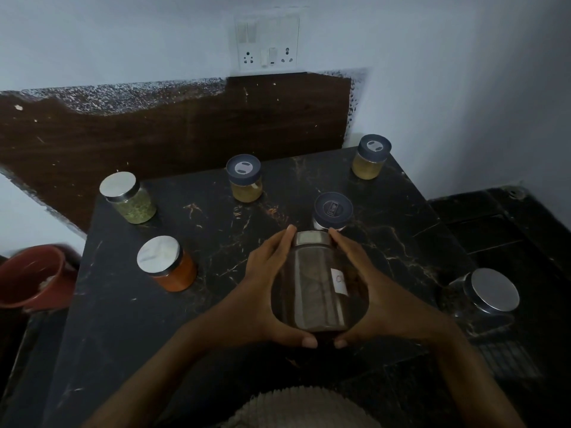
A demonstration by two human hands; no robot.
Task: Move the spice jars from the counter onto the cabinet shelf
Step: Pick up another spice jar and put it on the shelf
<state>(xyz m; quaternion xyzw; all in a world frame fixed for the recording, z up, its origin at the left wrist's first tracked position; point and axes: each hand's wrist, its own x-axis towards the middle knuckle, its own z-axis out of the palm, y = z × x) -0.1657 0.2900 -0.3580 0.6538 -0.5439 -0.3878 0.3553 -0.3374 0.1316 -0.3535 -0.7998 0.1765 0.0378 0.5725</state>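
Hands on the load: my left hand (pixel 262 291) and right hand (pixel 380 291) both have a closed grip on the tall jar (pixel 312 288). The fingers run along its sides up to the steel lid, and the thumbs nearly meet under its base. It holds something brown, carries a white label (pixel 338 281), and is tilted with the lid away from me, over the middle of the black marble worktop (pixel 139 335). I cannot tell whether it touches the surface. Just behind it stands a blue-lidded jar (pixel 333 211). Also on the worktop are a green jar (pixel 131 199) and an orange jar (pixel 168 264) on the left, a middle yellow jar (pixel 244 179) at the back, and a corner yellow jar (pixel 370 157) far right. A steel-lidded jar (pixel 488 293) sits well off to the right, and a red pot (pixel 31 276) lies beyond the left edge.
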